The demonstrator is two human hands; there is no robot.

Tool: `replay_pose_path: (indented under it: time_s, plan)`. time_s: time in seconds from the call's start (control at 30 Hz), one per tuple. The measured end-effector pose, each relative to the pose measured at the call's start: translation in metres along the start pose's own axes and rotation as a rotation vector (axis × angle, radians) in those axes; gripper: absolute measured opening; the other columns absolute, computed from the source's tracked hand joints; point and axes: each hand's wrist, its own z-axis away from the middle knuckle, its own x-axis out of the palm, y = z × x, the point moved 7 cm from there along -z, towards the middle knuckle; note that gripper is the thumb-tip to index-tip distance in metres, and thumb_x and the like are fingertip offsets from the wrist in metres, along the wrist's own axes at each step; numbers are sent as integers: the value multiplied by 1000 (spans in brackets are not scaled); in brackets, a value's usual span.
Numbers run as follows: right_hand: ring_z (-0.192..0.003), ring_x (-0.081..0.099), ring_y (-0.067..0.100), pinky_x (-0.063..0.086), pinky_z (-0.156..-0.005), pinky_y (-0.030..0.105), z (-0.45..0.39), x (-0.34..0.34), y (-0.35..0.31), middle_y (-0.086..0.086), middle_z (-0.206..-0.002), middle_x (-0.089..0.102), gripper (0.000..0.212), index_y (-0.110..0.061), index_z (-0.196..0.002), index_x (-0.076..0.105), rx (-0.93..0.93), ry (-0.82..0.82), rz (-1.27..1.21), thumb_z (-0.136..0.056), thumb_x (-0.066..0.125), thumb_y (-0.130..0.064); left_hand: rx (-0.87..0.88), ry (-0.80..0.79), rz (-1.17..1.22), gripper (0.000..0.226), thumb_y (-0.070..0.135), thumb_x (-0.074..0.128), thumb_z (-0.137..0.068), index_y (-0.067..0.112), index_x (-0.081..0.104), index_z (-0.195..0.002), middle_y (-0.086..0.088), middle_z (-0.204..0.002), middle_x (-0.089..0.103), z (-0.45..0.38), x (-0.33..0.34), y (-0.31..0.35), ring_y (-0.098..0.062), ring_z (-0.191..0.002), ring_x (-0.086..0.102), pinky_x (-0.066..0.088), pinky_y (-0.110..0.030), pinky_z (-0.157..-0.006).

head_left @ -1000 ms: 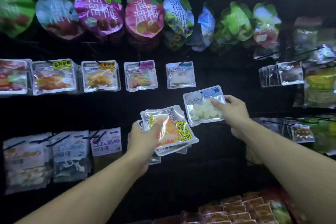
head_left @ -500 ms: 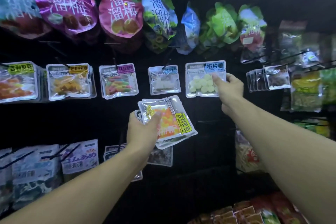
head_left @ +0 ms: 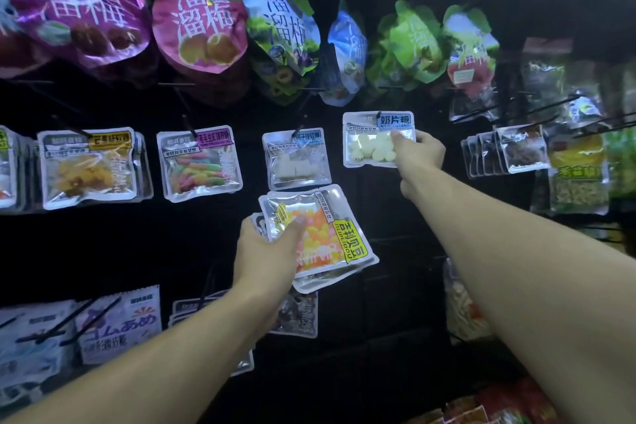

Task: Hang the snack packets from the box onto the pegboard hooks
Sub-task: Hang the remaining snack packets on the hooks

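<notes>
two hands busy: right hand pinches white-candy packet at pegboard, left hand grips packet stack

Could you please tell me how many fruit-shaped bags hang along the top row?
7: purple, pink, blue, pale-blue, green, red-green; another cropped at far left. More may hang behind.

- right hand pinches the right edge of a clear silver-edged packet of white tablets with a blue label, held flat against the dark pegboard, its top at a black hook
- left hand grips a fanned stack of silver packets, top one with orange-yellow candy and a yellow label, thumb on its face
- just left of the tablet packet: hanging clear packet of white cubes, then one of rainbow gummy strips
- top row: plum-shaped purple foil bags
</notes>
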Motion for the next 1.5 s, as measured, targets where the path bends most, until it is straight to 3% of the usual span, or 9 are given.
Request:
replay_pose_path:
  time_s: [0.13, 0.4, 0.63, 0.77, 0.9, 1.03, 1.23, 1.33, 1.5]
  plan:
    - [-86, 70, 14, 49, -63, 20, -7, 0, 3, -6, -94, 71, 19, -21, -111, 73, -3, -10, 60, -92, 77, -26, -20, -1, 16, 29, 40, 77, -96, 25, 60, -115, 1, -105, 78, -4, 0, -9, -24, -92, 79, 63, -44, -82]
    - [-56, 60, 12, 54, -46, 28, -26, 22, 21, -1, -85, 63, 25, -19, -108, 73, 38, 6, 305, -89, 83, -32, -34, -51, 25, 29, 38, 78, -95, 25, 62, -115, 2, -108, 79, -15, -4, -23, -21, -96, 79, 63, -47, -92]
    - [-94, 75, 26, 65, -85, 46, -30, 42, 49, 4, -104, 74, 14, -20, -84, 68, 91, -80, 314, -92, 66, -9, -40, -18, 23, 43, 50, 84, -85, 28, 64, -116, 4, -108, 81, -20, -32, -38, -25, -101, 80, 61, -54, -95]
    - [-82, 66, 16, 63, -86, 40, -11, 18, 49, 0, -113, 59, 50, -16, -142, 57, 82, -26, 344, -95, 74, -22, -55, 37, 30, 44, 50, 84, -86, 29, 63, -118, 3, -111, 80, -16, -56, -45, -25, -101, 79, 62, -53, -95]
    - [-101, 67, 23, 61, -92, 44, 34, 1, 48, -2, -123, 61, 54, -23, -133, 56, -4, -38, 385, -87, 80, -37, -75, 82, 56, 34, 43, 80, -92, 28, 62, -116, 3, -111, 78, -1, -76, -47, -21, -99, 78, 63, -47, -89]
    - [-89, 71, 19, 57, -70, 32, 116, 30, 44, -3, -107, 72, 43, -19, -114, 68, 21, -448, 460, -87, 80, -50, -109, 106, 58, 31, 41, 80, -93, 28, 61, -113, 3, -110, 79, 18, -93, -48, -17, -93, 79, 64, -41, -81]
    - [-87, 76, 7, 59, -70, 25, 251, 77, 31, -6, -107, 78, 61, -26, -113, 71, 69, -1115, 648, -64, 87, -59, -175, 217, 149, 55, 45, 84, -88, 22, 58, -131, -4, -117, 78, 45, -127, -51, -24, -88, 80, 58, -28, -47]
    - [-65, 73, 4, 49, -49, 14, 279, 87, 33, 1, -100, 79, 48, -16, -109, 73, 50, -1148, 600, -69, 96, -28, -185, 265, 177, 97, 65, 89, -60, 23, 55, -140, -4, -125, 77, 53, -150, -50, -30, -105, 77, 66, -48, -78]
    - [-84, 80, 25, 65, -74, 37, 295, 104, 44, 13, -102, 79, 43, -8, -109, 69, 134, -1095, 440, -73, 93, -7, -169, 284, 109, 128, 84, 93, -32, 32, 54, -142, 4, -130, 75, 55, -186, -50, -28, -118, 73, 57, -58, -102]
